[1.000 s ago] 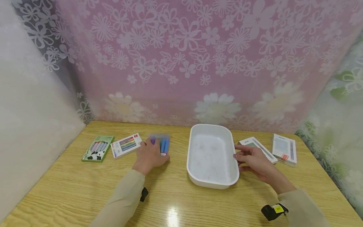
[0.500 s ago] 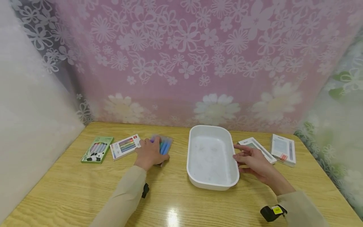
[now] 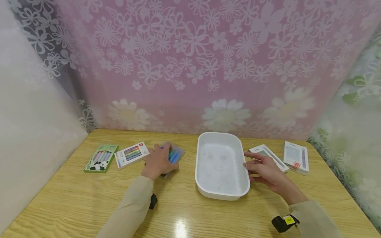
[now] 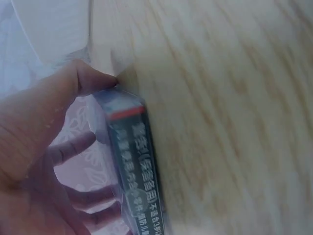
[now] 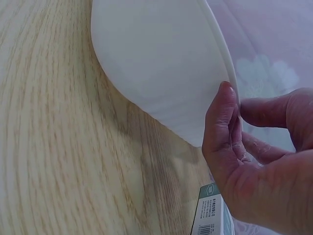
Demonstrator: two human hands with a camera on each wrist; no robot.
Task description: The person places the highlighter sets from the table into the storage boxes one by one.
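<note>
My left hand [image 3: 157,162] grips a clear pack of coloured markers [image 3: 176,155], its thumb on the near edge and the fingers across the top. Printed characters and a red stripe show on the pack's dark side [image 4: 132,161] in the left wrist view. Part of the pack is hidden under the palm. A white plastic basin [image 3: 220,193] stands right of the pack with nothing inside. My right hand [image 3: 265,168] pinches the basin's right rim; in the right wrist view the fingers [image 5: 220,117] sit on either side of the white wall [image 5: 161,63].
Left of the pack lie a white box of coloured pens [image 3: 131,155] and a green panda box of pens [image 3: 101,158]. To the right, two white boxes lie flat, one partly behind the right hand [image 3: 278,162], the other farther right, a box with a red sticker [image 3: 296,157].
The marker pack has turned under my left hand and slid slightly right and nearer. My right hand has stayed at the basin's rim.
</note>
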